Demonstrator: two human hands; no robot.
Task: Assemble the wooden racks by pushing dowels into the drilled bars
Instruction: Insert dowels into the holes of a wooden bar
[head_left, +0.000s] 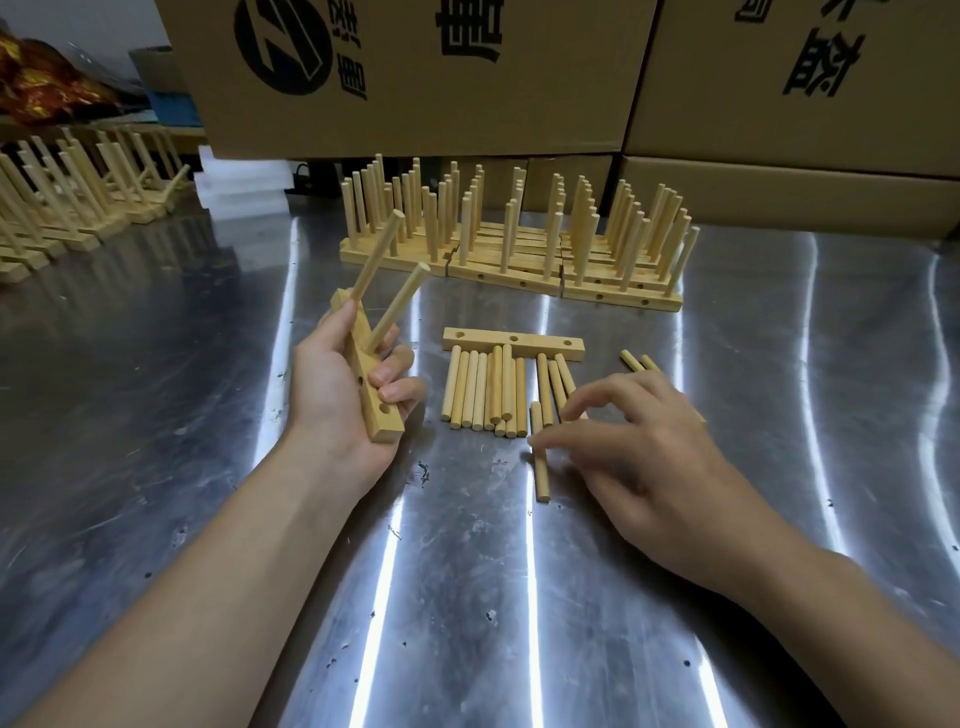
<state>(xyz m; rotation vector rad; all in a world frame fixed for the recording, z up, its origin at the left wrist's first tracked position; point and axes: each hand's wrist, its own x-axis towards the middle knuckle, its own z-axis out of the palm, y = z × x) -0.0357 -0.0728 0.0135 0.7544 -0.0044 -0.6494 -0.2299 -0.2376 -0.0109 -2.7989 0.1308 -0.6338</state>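
Note:
My left hand (332, 395) grips a drilled wooden bar (383, 418), held tilted above the metal table. Two dowels (397, 306) stand in the bar's upper holes, and two lower holes show empty. My right hand (649, 457) hovers low over the table with its fingers loosely spread. Its thumb tip touches a single loose dowel (542, 478) lying apart from the pile. A pile of loose dowels (483, 389) lies side by side between my hands. Just behind the pile, another drilled bar (514, 340) lies flat with three empty holes.
Several finished racks (519, 249) stand in a row behind the pile, with more racks (67, 202) at the far left. Large cardboard boxes (415, 78) wall off the back. White foam blocks (244, 182) lie by the boxes. Two stray dowels (631, 359) lie beyond my right hand.

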